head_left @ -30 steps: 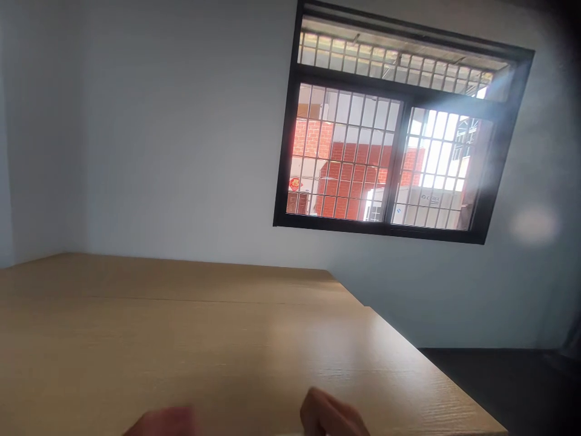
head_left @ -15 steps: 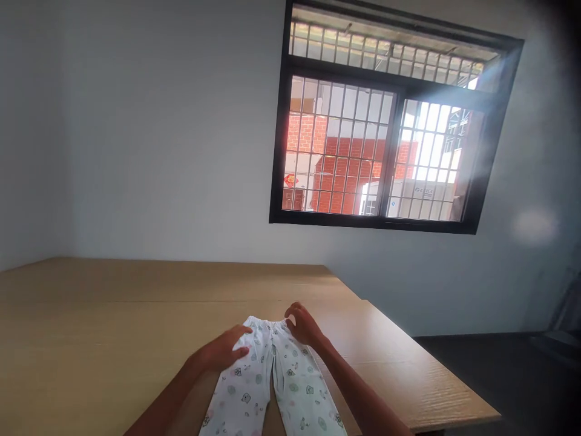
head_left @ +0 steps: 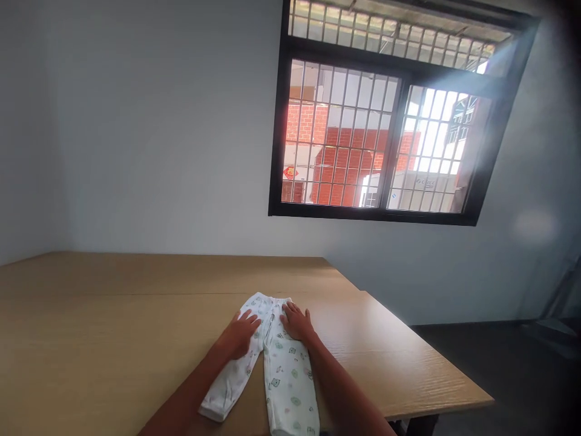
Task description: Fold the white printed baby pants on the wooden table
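A pair of small white trousers [head_left: 290,375] with a green and grey animal print lies spread on the wooden table, waistband toward the far side and legs toward me. My left hand [head_left: 242,334] rests on the upper part of the left leg, fingers stretched over the cloth. Near the right end of the waistband, my right hand [head_left: 297,320] lies flat on the fabric with its fingers apart. Both palms face down and partly cover the print. The lower end of the right trouser leg reaches the bottom edge of the view.
The light wooden table [head_left: 136,339] runs back to a grey wall [head_left: 167,133] and ends on the right in a slanting edge. A barred window [head_left: 336,133] with a black frame is set in the wall. Dark floor [head_left: 476,363] shows beyond the table's right side.
The trousers have moved a little farther from me, and their legs now spread wider, with the left cuff in view. My right hand has gone from curled at the waistband to flat on the cloth.
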A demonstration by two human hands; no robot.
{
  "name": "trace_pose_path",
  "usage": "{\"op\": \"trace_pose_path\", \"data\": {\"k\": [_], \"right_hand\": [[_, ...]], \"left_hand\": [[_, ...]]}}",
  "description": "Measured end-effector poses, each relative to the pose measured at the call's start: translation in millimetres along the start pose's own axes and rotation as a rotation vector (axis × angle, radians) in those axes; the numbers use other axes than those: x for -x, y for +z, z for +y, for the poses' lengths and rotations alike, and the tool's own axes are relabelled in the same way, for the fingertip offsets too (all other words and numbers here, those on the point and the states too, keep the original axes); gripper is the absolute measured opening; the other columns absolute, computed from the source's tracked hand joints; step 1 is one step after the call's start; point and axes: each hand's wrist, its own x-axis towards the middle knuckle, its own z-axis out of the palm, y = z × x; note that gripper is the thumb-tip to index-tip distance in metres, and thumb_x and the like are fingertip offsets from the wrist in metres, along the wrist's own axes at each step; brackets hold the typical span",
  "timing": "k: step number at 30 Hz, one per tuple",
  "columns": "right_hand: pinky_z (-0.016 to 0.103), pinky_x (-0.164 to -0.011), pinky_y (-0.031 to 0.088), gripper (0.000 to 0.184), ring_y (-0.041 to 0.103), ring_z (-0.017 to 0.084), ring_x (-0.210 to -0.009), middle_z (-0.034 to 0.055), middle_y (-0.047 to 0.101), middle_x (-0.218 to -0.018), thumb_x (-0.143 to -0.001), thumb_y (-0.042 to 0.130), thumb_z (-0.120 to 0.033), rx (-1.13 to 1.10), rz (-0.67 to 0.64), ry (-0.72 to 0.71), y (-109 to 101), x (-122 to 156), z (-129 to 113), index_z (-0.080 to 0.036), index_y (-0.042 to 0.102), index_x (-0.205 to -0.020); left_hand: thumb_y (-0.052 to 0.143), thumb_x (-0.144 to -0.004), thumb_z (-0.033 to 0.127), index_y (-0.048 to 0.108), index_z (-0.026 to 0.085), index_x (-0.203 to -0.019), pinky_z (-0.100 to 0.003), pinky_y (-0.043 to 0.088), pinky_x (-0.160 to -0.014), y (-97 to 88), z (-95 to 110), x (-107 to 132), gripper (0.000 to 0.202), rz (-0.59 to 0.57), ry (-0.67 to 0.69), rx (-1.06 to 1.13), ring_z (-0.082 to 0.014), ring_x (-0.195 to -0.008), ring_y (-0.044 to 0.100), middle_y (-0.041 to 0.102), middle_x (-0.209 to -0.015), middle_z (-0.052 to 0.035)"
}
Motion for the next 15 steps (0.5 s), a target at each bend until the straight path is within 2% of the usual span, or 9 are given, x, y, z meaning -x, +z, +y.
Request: {"op": "trace_pose_path", "data": {"k": [3, 4, 5, 6, 7, 9, 11, 14, 15], "right_hand": [[0.060, -0.116, 0.008, 0.053, 0.015, 0.028, -0.149, 0.0086, 0.025, -0.161, -0.101, 0.034, -0.042, 0.007, 0.013, 0.077, -1, -4, 3, -0.020, 0.037, -0.150], [0.060, -0.116, 0.009, 0.054, 0.015, 0.028, -0.149, 0.0085, 0.025, -0.161, -0.101, 0.035, -0.043, 0.011, 0.017, 0.111, -2, -4, 5, -0.020, 0.037, -0.150], [0.061, -0.116, 0.010, 0.054, 0.015, 0.028, -0.149, 0.0091, 0.025, -0.162, -0.101, 0.035, -0.043, 0.016, 0.020, 0.151, -4, -3, 9, -0.020, 0.036, -0.150], [0.062, -0.115, 0.011, 0.054, 0.015, 0.029, -0.149, 0.0103, 0.024, -0.162, -0.101, 0.034, -0.043, 0.023, 0.022, 0.193, -7, -1, 13, -0.019, 0.036, -0.150], [0.063, -0.114, 0.012, 0.055, 0.016, 0.030, -0.148, 0.0119, 0.024, -0.161, -0.101, 0.033, -0.042, 0.032, 0.025, 0.232, -10, 2, 17, -0.018, 0.036, -0.150], [0.066, -0.111, 0.015, 0.055, 0.019, 0.031, -0.147, 0.0145, 0.024, -0.161, -0.101, 0.030, -0.041, 0.054, 0.031, 0.283, -18, 12, 26, -0.016, 0.037, -0.149], [0.067, -0.109, 0.017, 0.056, 0.022, 0.032, -0.146, 0.0156, 0.027, -0.159, -0.100, 0.030, -0.043, 0.080, 0.038, 0.280, -26, 31, 32, -0.017, 0.039, -0.148], [0.067, -0.109, 0.018, 0.061, 0.027, 0.035, -0.142, 0.0169, 0.036, -0.155, -0.096, 0.038, -0.049, 0.114, 0.047, 0.206, -33, 81, 30, -0.016, 0.042, -0.147], [0.066, -0.110, 0.017, 0.063, 0.029, 0.036, -0.141, 0.0173, 0.039, -0.153, -0.095, 0.040, -0.052, 0.121, 0.053, 0.170, -34, 102, 28, -0.016, 0.043, -0.147]], "left_hand": [[0.042, -0.095, 0.028, 0.040, 0.026, -0.147, -0.042, 0.032, -0.117, 31.3, 64, 7, 0.052, -0.034, 0.056, 0.076, -0.0245, -0.135, 0.043, 0.045, -0.149, -0.0055], [0.047, -0.094, 0.035, 0.038, 0.029, -0.148, -0.043, 0.035, -0.115, 47.5, 82, 11, 0.055, -0.073, 0.068, 0.093, -0.0263, -0.135, 0.044, 0.044, -0.150, -0.0046], [0.060, -0.088, 0.041, 0.038, 0.026, -0.149, -0.047, 0.035, -0.115, 64.4, 97, 16, 0.067, -0.125, 0.080, 0.100, -0.0318, -0.138, 0.039, 0.039, -0.152, -0.0083], [0.072, -0.078, 0.044, 0.036, 0.019, -0.150, -0.054, 0.029, -0.117, 80.5, 106, 21, 0.084, -0.178, 0.074, 0.083, -0.0390, -0.142, 0.028, 0.029, -0.156, -0.0142], [0.080, -0.071, 0.044, 0.031, 0.017, -0.152, -0.059, 0.022, -0.119, 94.1, 110, 25, 0.099, -0.213, 0.066, 0.046, -0.0416, -0.145, 0.017, 0.019, -0.158, -0.0158], [0.086, -0.063, 0.035, 0.023, 0.017, -0.154, -0.064, 0.011, -0.119, 108.1, 106, 32, 0.112, -0.235, 0.071, -0.008, -0.0416, -0.146, 0.005, 0.008, -0.160, -0.0144], [0.082, -0.064, 0.024, 0.022, 0.022, -0.155, -0.064, 0.010, -0.119, 100.1, 89, 42, 0.109, -0.250, 0.106, -0.015, -0.0379, -0.147, 0.009, 0.010, -0.160, -0.0101], [0.077, -0.065, 0.014, 0.037, 0.031, -0.149, -0.060, 0.015, -0.120, 58.0, 59, 74, 0.095, -0.316, 0.158, 0.106, -0.0335, -0.145, 0.023, 0.029, -0.156, -0.0043], [0.076, -0.069, 0.016, 0.045, 0.036, -0.143, -0.057, 0.018, -0.120, 42.3, 49, 89, 0.083, -0.295, 0.149, 0.197, -0.0315, -0.143, 0.028, 0.038, -0.152, -0.0014]]}}
